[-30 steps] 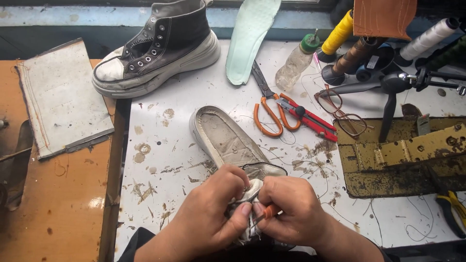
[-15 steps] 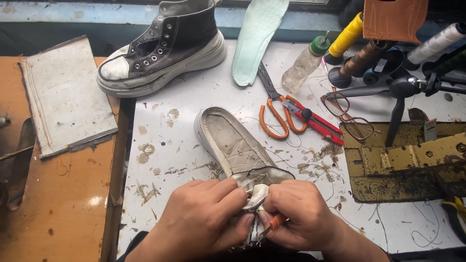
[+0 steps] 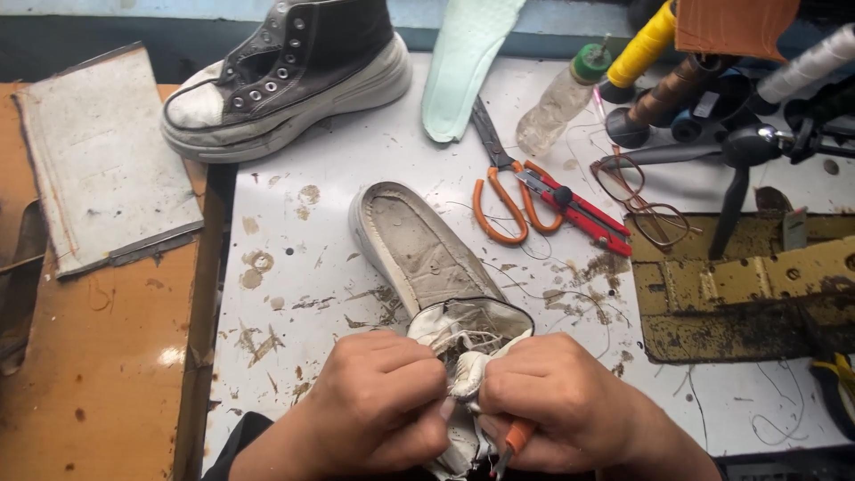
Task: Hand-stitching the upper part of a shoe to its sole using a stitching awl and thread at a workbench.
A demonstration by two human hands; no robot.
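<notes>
Head view: left hand (image 3: 378, 401) pinches the torn white lining (image 3: 463, 352) of a sole-up shoe (image 3: 419, 245) on the table (image 3: 294, 258); right hand (image 3: 557, 405), grip closed, holds an orange-handled tool (image 3: 515, 438) against it

The left hand (image 3: 378, 405) and right hand (image 3: 557, 405) pinch the torn white lining at the heel of an upturned shoe (image 3: 427, 254), whose sole stretches away from them on the desk (image 3: 356, 178). The right hand also grips an orange-handled tool (image 3: 515, 438). Beyond the right hand lie orange scissors (image 3: 503, 191); beyond the left stands a black high-top sneaker (image 3: 285, 76).
</notes>
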